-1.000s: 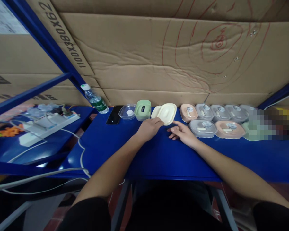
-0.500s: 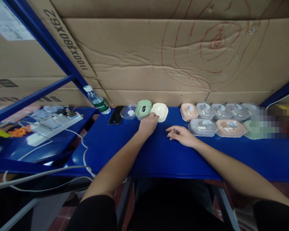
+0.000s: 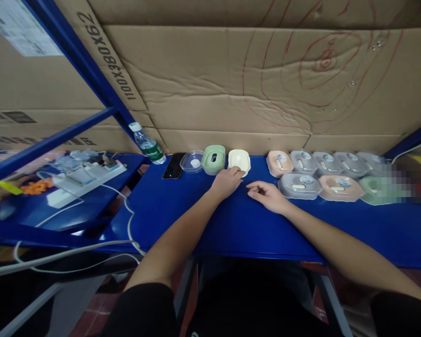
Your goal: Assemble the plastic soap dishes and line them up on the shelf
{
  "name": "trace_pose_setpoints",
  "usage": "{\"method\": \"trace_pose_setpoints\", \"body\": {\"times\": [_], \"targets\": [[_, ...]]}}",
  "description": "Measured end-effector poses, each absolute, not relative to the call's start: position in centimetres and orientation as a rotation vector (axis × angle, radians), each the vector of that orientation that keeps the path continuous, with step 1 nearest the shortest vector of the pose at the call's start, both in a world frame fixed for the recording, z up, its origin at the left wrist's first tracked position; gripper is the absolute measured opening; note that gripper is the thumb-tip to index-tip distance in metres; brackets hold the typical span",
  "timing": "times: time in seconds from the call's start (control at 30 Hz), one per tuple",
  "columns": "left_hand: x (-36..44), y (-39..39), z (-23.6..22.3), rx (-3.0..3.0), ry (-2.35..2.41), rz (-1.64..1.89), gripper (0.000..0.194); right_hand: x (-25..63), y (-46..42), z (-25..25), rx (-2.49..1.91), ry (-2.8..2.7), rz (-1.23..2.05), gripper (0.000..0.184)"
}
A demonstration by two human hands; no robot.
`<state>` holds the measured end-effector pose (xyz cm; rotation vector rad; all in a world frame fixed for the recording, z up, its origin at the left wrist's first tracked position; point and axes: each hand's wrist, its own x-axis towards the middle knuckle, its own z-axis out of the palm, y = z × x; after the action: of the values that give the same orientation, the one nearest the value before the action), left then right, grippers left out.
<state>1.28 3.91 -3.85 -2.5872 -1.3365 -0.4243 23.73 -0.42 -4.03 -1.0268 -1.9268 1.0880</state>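
Note:
My left hand (image 3: pixel 228 181) is at the front of a cream plastic container (image 3: pixel 239 158), fingers bent over its near rim; the thumb is hidden. Just left of it stands a light green container (image 3: pixel 210 164) with an oval slot in its top. A clear lid (image 3: pixel 192 162) with a white round patch lies further left. My right hand (image 3: pixel 266 194) hovers at or rests on the blue table, fingers loosely curled and apart, holding nothing. Right of it is a grey lidded box (image 3: pixel 300 191), next to a peach lidded box (image 3: pixel 342 193).
More lidded boxes, such as the peach one (image 3: pixel 279 164), stand along the back right. A black phone (image 3: pixel 173 167) and a water bottle (image 3: pixel 149 147) are at the left. A cardboard wall (image 3: pixel 196 70) closes the back; a power strip (image 3: pixel 86 184) with white cables lies far left.
My left hand has shifted right, its fingers now over the cream container's near rim. A small gap shows between the green and cream containers. The view has swung slightly left.

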Motion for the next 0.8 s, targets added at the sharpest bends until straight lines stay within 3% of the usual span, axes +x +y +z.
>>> {"method": "trace_pose_setpoints", "body": {"times": [0.13, 0.27, 0.37, 0.47, 0.8], "targets": [[1.4, 3.4, -3.6, -2.570, -1.433, -0.488, 0.038, 24.0, -0.1, -3.9, -1.034, -2.061, 0.688, 0.039], [1.7, 2.5, -3.4, -2.436, -1.756, -0.594, 0.056, 24.4, 0.4, -4.4, -1.085, -2.173, 0.466, 0.057], [1.9, 2.1, -3.4, -2.409, -1.936, -0.560, 0.066, 24.5, 0.6, -5.0, -1.169, -2.246, 0.453, 0.073], [2.1, 2.0, -3.3, -2.427, -2.004, -0.517, 0.065, 24.4, 0.8, -5.3, -1.242, -2.277, 0.491, 0.083], [2.3, 1.7, -2.4, -2.399, -2.126, -0.495, 0.070, 24.1, 1.0, -5.0, -1.265, -2.279, 0.531, 0.094]]}}
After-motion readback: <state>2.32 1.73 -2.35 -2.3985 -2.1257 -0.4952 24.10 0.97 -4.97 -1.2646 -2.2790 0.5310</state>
